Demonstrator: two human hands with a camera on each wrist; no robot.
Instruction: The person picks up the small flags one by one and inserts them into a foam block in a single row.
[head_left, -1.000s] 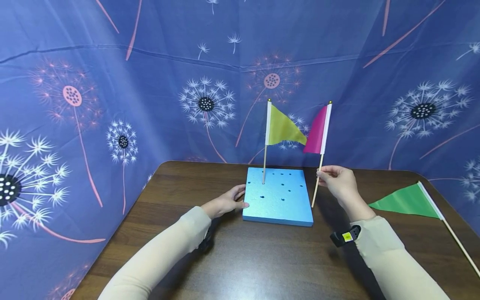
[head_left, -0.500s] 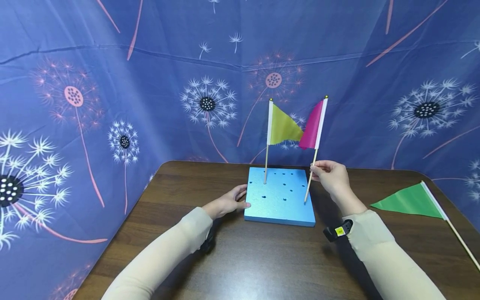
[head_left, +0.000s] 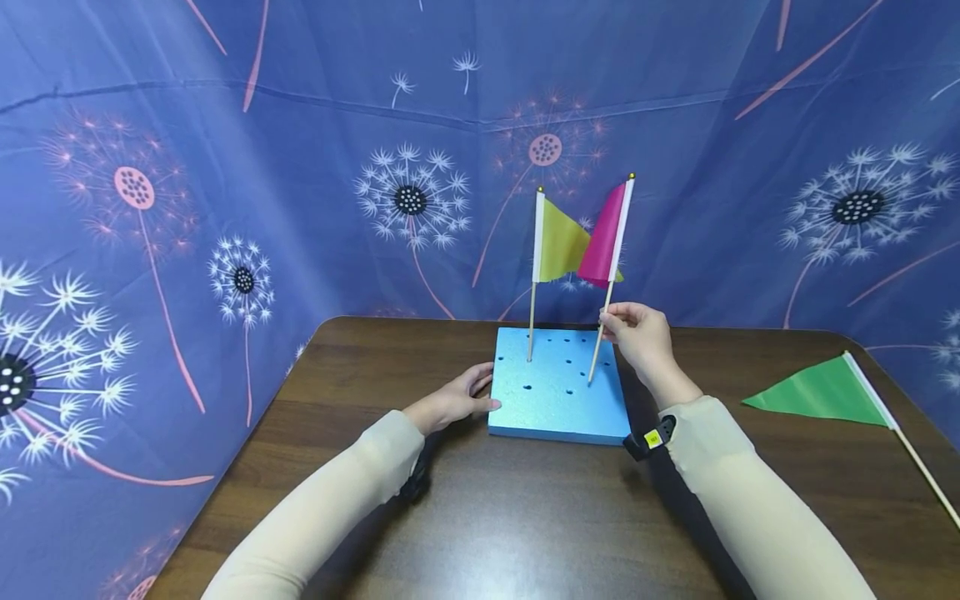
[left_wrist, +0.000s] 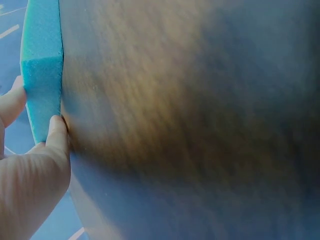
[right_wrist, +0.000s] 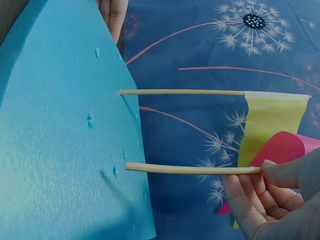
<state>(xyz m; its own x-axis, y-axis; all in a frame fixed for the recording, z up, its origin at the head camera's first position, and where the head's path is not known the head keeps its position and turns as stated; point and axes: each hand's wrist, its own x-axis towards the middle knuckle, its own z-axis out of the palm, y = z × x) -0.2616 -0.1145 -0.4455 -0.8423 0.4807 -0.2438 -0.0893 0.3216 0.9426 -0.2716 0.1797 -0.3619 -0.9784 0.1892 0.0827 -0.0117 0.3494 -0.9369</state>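
Note:
A blue foam board [head_left: 558, 414] with several holes lies on the table. My left hand [head_left: 453, 402] holds its left edge; the left wrist view shows fingertips [left_wrist: 57, 131] against the board's side [left_wrist: 42, 85]. My right hand [head_left: 641, 342] pinches the wooden stick of a pink flag [head_left: 603, 237] between thumb and fingers. The stick leans slightly, its lower end over the right half of the board. In the right wrist view that stick end [right_wrist: 132, 167] appears close to a hole [right_wrist: 115, 172]; contact is unclear. A yellow-green flag [head_left: 558, 242] stands upright in the board.
A green flag [head_left: 825, 392] lies on the brown wooden table [head_left: 480, 517] at the right, its stick running toward the front. Behind the table hangs a blue cloth [head_left: 315, 208] with dandelion prints. The pink flag partly overlaps the yellow-green one.
My right hand has carried the pink flag leftward and back, from beside the board's right edge to over its holes. The left hand keeps its place on the board.

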